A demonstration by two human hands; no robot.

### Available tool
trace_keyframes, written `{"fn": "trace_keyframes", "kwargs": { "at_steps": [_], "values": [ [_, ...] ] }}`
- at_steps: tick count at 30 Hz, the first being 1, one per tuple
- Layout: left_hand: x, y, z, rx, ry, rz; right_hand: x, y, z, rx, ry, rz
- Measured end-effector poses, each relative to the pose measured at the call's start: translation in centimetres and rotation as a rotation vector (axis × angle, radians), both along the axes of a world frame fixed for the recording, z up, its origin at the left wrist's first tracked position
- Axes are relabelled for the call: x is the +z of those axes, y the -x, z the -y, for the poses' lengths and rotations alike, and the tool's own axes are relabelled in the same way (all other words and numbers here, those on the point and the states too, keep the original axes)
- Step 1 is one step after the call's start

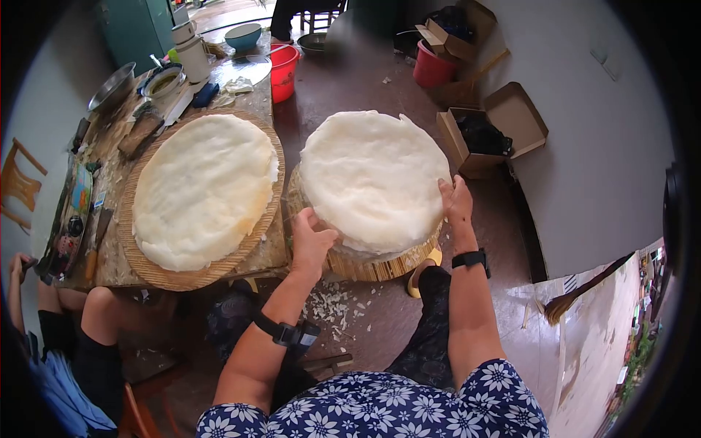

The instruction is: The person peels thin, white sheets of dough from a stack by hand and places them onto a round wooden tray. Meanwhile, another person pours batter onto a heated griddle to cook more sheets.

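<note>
Far left: a round white sheet [204,190] lies on a slatted round board [175,279] on the worktable [273,252], nobody's hand on it; ragged edge at 3 o'clock, yellowish toward 5. Next, left hand [310,244] at about half past 7 of the second white sheet [376,179]: thumb and forefinger apart at the rim; cannot tell whether they pinch it. That sheet sits over its own board [365,270], at 3 o'clock from the first; lower edge looks layered, so perhaps several sheets. Surface puckered, edge uneven. Judged light per layer, limp, apt to sag in the middle and tear from the rim; any tackiness not visible. Pale flakes [332,306] on the floor at 7 o'clock suggest dried bits crumble. Best hold: broad, flat fingers under opposite edges, 9 and 3, avoiding the torn lip near 1. Rightmost, right hand [457,201] at half past 3: thumb on the rim, fingers along the outer side; firmness of grip cannot be told.
</note>
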State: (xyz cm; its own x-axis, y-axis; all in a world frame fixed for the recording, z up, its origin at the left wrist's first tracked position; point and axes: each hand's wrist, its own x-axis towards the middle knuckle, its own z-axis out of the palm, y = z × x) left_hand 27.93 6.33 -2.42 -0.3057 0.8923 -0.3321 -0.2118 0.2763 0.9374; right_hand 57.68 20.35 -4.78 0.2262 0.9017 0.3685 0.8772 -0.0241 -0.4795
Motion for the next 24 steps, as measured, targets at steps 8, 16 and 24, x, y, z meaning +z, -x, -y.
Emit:
{"fn": "trace_keyframes", "kwargs": {
  "at_steps": [8,16,24],
  "values": [
    [-0.2,0.2,2.7,-0.309,-0.562,-1.047,5.9,5.4,-1.8,0.385,0.004,-0.066],
    [2.5,2.4,4.4,-0.525,-0.523,-0.796,6.6,17.4,-4.7,0.688,-0.042,0.175],
    [2.1,3.0,4.8,-0.594,-0.507,-0.751,4.1,21.2,-8.1,0.577,0.099,0.465]
  ]
}}
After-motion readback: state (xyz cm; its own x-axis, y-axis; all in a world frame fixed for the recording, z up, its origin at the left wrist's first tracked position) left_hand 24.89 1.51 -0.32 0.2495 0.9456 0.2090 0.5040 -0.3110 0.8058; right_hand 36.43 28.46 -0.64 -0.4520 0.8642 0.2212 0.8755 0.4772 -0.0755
